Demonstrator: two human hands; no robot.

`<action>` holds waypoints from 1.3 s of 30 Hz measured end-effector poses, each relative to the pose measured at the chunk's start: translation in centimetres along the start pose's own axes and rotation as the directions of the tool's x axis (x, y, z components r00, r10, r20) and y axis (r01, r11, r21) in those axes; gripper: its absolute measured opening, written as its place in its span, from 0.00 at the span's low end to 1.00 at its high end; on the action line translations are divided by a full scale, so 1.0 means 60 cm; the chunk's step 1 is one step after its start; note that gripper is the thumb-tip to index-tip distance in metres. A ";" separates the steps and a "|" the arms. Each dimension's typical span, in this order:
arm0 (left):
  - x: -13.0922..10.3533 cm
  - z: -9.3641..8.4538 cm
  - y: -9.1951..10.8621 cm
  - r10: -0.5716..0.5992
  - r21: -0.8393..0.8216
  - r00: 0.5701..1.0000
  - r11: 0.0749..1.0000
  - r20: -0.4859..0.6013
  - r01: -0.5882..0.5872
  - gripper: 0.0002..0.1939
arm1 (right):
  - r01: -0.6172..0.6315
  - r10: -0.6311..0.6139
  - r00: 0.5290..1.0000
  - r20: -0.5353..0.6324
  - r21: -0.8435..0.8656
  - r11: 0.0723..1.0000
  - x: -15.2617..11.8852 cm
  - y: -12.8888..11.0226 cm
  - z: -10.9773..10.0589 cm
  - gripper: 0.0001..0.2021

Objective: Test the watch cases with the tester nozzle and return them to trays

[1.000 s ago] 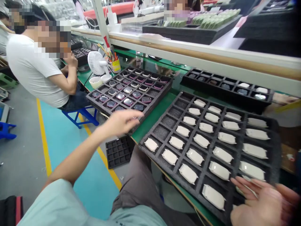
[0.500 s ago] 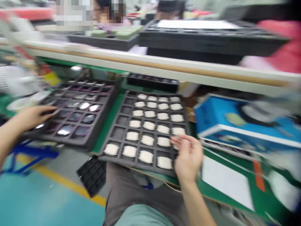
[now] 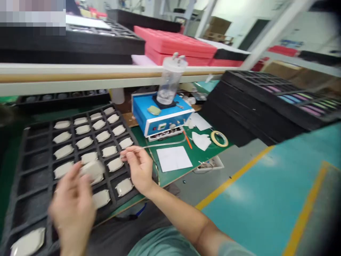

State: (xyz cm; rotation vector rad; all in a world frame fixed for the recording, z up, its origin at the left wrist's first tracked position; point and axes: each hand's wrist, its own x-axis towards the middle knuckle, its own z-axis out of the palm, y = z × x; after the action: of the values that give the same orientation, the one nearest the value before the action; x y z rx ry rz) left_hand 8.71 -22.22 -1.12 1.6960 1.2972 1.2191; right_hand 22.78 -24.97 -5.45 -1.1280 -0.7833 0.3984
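Note:
A black compartment tray lies on the green table, many of its cells holding cream-coloured, rounded pieces. Over its lower middle, my left hand pinches a cream piece, blurred by motion. My right hand is at the tray's right side, thumb and fingers closed on the end of a thin clear tube that runs right across the table. Several cells in the tray's left column hold nothing; a cream piece lies in its bottom cell.
Behind the tray's right side stands a blue box device with a clear cylinder on top. White paper, an orange tool and a tape roll lie to the right. Black trays are stacked farther right; a shelf rail crosses above.
The view has swung right. My left hand has moved from the dark tray of glossy pieces to the cream-piece tray and now holds a piece. My right hand stays by the tray's right side.

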 end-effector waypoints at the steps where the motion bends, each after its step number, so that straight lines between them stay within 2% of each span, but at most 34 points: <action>1: -0.013 0.018 -0.009 -0.040 -0.030 0.999 0.999 -0.022 0.039 0.23 | 0.022 -0.021 1.000 -0.020 0.017 1.000 -0.004 0.004 -0.003 0.11; 4: -0.028 0.069 -0.029 -0.113 -0.210 0.993 0.970 0.046 0.120 0.24 | 0.046 -0.045 0.998 -0.040 0.023 0.999 -0.017 0.017 -0.010 0.08; 7: -0.029 0.086 -0.039 -0.147 -0.328 0.982 0.928 0.121 0.179 0.22 | 0.051 -0.051 0.999 -0.015 0.007 0.999 -0.026 0.022 -0.013 0.06; 16: -0.044 0.075 -0.033 -0.136 -0.382 0.982 0.907 0.129 0.176 0.16 | 0.061 -0.061 0.998 0.011 -0.018 0.998 -0.033 0.012 -0.016 0.04; 39: -0.046 0.080 -0.038 -0.078 -0.390 0.992 0.914 0.094 0.109 0.15 | 0.077 -0.078 0.997 0.016 0.026 0.997 -0.030 0.015 -0.021 0.06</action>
State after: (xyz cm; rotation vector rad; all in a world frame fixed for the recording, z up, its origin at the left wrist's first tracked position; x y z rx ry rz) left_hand 12.24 -24.10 -5.56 1.3596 0.9916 1.2478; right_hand 22.61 -26.58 -7.19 -1.0685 -0.8322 0.3523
